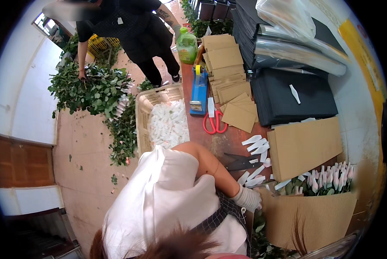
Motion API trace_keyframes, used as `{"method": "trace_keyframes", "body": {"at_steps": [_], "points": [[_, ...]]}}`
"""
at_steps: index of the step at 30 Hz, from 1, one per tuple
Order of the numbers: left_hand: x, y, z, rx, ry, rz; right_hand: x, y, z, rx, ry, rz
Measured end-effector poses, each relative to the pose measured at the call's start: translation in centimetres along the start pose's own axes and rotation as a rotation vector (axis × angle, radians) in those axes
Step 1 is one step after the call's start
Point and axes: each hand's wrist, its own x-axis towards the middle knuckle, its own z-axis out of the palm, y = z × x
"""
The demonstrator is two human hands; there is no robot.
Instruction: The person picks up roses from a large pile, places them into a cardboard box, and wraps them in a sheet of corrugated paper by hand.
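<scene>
My left hand (253, 200), in a white ribbed glove, is at the left edge of a corrugated cardboard wrap (312, 218). Its fingers are mostly hidden there, so their grip does not show. Behind the wrap's upper edge stand several pale pink roses (331, 179) in white sleeves, with green leaves below. I do not see my right hand. Near my left wrist, loose white flower sleeves (257, 144) lie on the red-brown table (184, 77), beside a dark flat blade-like piece (241, 162). A large brown cardboard stack (305, 146) sits beyond the roses.
Red-handled scissors (215, 123), a blue tape dispenser (199, 90), cardboard pieces (228, 64) and a green bottle (187, 45) occupy the far table. Black sheets (294, 97) are stacked right. A crate (142, 116) holds white sleeves. A person (128, 30) holds leafy roses (94, 88).
</scene>
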Motion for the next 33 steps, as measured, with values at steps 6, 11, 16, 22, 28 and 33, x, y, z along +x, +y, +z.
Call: {"method": "trace_keyframes", "body": {"at_steps": [6, 11, 16, 22, 28, 33], "points": [[0.1, 0.3, 0.6, 0.015, 0.043, -0.008, -1.9, -0.1, -4.6, 0.079, 0.140, 0.048], [0.6, -0.6, 1.4, 0.062, 0.080, 0.172, -4.9, 1.2, -10.4, 0.178, 0.324, 0.122], [-0.9, -0.3, -0.4, 0.038, -0.014, 0.098, -4.9, 0.1, -15.4, 0.267, 0.444, 0.140], [0.0, -0.2, -0.2, 0.065, -0.017, 0.092, -4.4, -2.3, -16.3, 0.307, 0.471, 0.080], [0.9, -0.7, 1.9, 0.090, 0.124, 0.035, -0.9, -7.2, -11.3, 0.218, 0.278, -0.129], [0.3, 0.0, 2.1, 0.080, 0.135, -0.026, 0.9, -9.3, -7.1, 0.105, 0.116, -0.230]]}}
